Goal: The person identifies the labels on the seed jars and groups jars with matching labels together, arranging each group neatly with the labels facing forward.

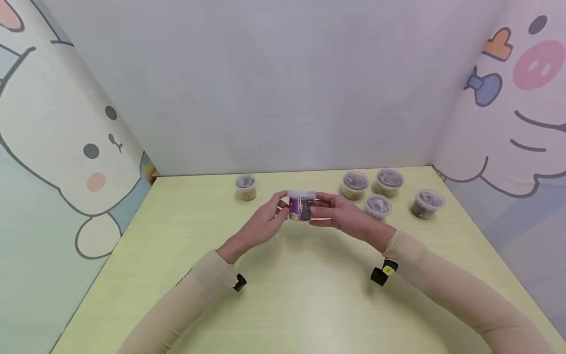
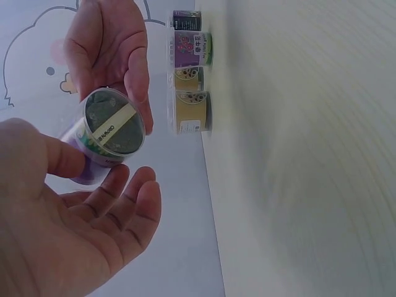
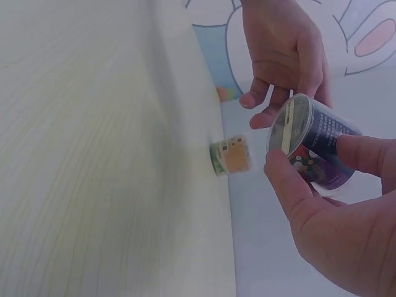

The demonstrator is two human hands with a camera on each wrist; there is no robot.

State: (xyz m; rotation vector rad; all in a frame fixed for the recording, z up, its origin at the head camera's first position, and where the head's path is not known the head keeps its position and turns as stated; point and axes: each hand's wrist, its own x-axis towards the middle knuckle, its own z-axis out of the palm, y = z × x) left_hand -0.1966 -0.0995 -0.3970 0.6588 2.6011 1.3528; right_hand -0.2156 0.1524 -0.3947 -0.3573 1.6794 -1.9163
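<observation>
A small round plastic tub (image 1: 301, 206) with a purple and black label and a clear lid is held up over the table between both hands. My left hand (image 1: 266, 220) pinches its left side, thumb (image 2: 65, 159) on the wall, the other fingers loosely bent below it in the left wrist view. From the right, my right hand (image 1: 342, 215) grips the same tub, thumb and fingers (image 3: 365, 154) against its label. The tub's underside (image 2: 117, 124), dark with a pale printed strip, faces the table and shows in both wrist views.
At the back left of the table (image 1: 177, 255) stands a tub with an orange-tan label (image 1: 245, 188). Several lidded tubs stand at the right, among them a back one (image 1: 388, 182) and an outer one (image 1: 427, 203). Cartoon-printed curtains (image 1: 48, 128) flank the table; a pale sheet (image 1: 283, 98) hangs behind.
</observation>
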